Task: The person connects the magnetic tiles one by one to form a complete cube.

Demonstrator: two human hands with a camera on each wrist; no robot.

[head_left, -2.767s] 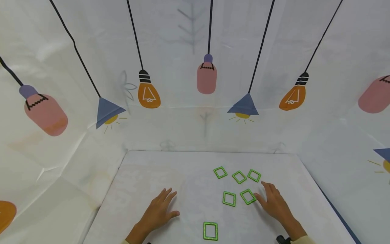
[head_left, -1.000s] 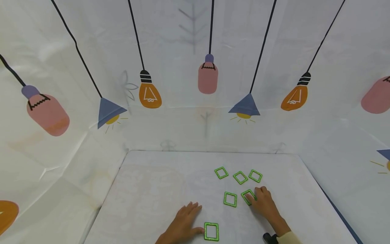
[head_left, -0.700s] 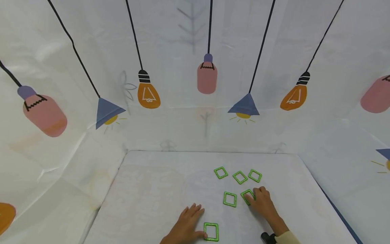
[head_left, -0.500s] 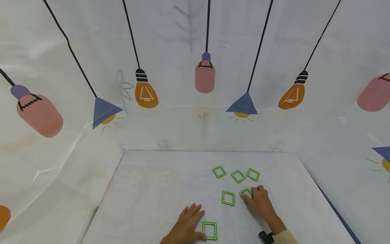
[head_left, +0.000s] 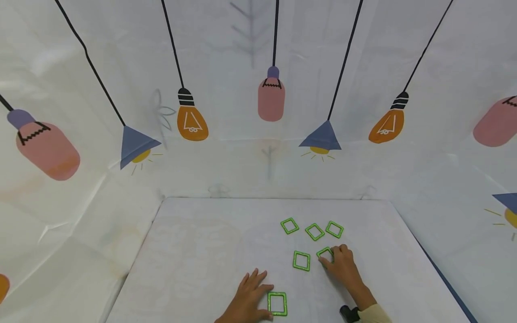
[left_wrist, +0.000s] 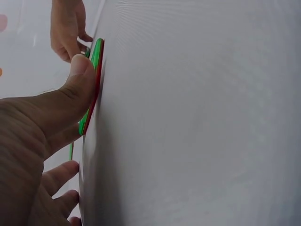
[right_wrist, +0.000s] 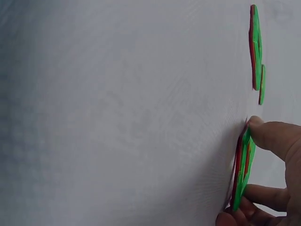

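Near the table's front edge lies a green square frame [head_left: 286, 304], an open ring with a red underside visible in the left wrist view. My left hand [head_left: 248, 298] holds its left side between thumb and index finger, the other fingers spread. Farther right, my right hand [head_left: 343, 267] pinches another green square frame [head_left: 322, 250], with the thumb at one corner and the fingers at the other end. In the right wrist view this frame [right_wrist: 242, 174] sits low at the tabletop, and part of it is hidden by the fingers.
A fourth-side neighbour, one more green frame [head_left: 294, 259], lies left of the right hand. Behind it are three others: a left frame [head_left: 293, 231], a middle frame [head_left: 310, 236] and a right frame [head_left: 333, 234]. The white table [head_left: 194, 251] meets a lamp-printed sheet [head_left: 242, 166] behind.
My left hand has moved right to the near frame and closed thumb and index finger on it. My right hand has moved left onto its frame. The frames have hardly shifted.
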